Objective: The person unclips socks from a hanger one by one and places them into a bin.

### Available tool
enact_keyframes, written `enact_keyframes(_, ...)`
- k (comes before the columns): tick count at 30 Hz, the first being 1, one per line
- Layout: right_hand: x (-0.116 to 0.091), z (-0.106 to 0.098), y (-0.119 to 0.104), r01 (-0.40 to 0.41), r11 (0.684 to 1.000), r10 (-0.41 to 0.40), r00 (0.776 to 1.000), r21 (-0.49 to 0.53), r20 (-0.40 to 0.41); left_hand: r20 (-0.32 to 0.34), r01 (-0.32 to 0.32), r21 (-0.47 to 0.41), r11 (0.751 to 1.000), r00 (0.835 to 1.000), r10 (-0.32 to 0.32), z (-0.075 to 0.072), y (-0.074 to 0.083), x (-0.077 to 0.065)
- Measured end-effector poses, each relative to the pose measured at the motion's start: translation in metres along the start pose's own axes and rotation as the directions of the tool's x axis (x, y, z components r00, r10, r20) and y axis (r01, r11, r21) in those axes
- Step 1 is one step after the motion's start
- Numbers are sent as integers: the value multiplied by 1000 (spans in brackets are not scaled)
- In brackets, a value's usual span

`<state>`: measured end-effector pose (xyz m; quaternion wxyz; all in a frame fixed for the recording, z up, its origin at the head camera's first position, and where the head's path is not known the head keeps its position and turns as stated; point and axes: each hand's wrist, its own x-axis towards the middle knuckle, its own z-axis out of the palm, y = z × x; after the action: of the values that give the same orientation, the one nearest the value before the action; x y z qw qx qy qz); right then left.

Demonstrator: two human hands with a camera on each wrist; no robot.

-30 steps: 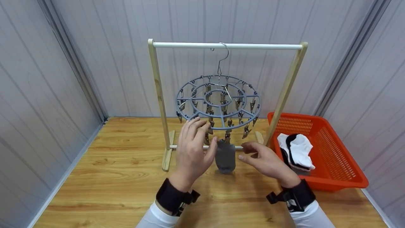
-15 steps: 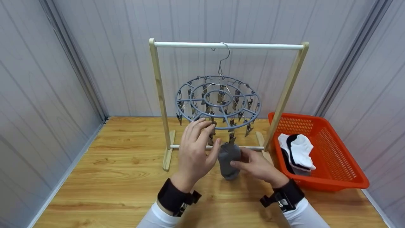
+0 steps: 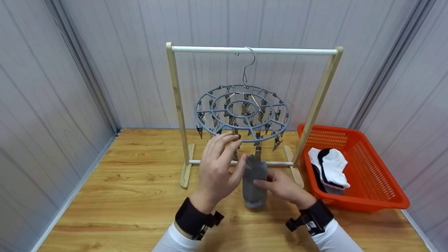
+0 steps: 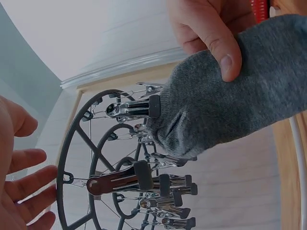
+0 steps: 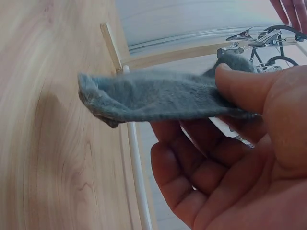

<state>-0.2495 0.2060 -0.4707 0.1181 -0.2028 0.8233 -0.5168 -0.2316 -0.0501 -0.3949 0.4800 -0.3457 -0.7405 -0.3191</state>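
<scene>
A grey sock (image 3: 252, 197) hangs from a metal clip (image 4: 134, 108) at the front of a round grey-blue clip hanger (image 4: 61, 186). My right hand (image 3: 285, 187) pinches the sock at its side, the thumb on the near face and the fingers behind. In the right wrist view the sock's lower end sticks out beyond the fingers. My left hand (image 3: 217, 169) is raised just left of the sock, by the hanger's front rim. Its fingers are loosely bent and hold nothing. The left wrist view shows those fingers apart from the clips.
The hanger hooks over the white bar (image 3: 210, 49) of a wooden stand (image 3: 176, 94). Several other clips dangle from its rings. An orange basket (image 3: 379, 168) on the right contains white and black socks (image 3: 334, 168). Panelled walls enclose the wooden table (image 3: 133, 182).
My right hand has moved left and taken hold of the sock, which now hangs straighter and lower toward me. The left hand has barely moved, and the hanger has turned slightly.
</scene>
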Motion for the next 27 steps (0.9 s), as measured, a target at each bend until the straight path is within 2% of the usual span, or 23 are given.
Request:
enact_keyframes(6,-1,-1,-2,1,1000,-1,1000,-27,6,-107,-41,12,999,993,42,0,5,0)
enact_keyframes(8,-2,-1,-4,-1,999,2,1000,-37,7,-124,-55,13,998,991,56,0,7,0)
enact_keyframes(10,-3,-1,-7,3,999,-2,1000,-38,12,-120,-68,4,998,990,68,2,7,0)
enact_keyframes(14,-4,0,-11,17,999,-16,1000,-43,23,-46,-55,-38,998,998,53,6,6,-2)
enact_keyframes(18,-4,2,-13,16,1000,-15,999,-23,50,60,26,-48,998,998,-23,9,7,-6)
enact_keyframes(21,-3,3,-14,11,1000,-10,997,-13,70,135,115,-38,993,985,-109,11,9,-10)
enact_keyframes(24,-4,5,-15,14,1000,-13,997,-18,77,206,213,-45,976,958,-200,15,11,-13)
enact_keyframes(27,-5,6,-16,14,1000,-13,997,-20,80,288,323,-94,942,914,-285,18,11,-15)
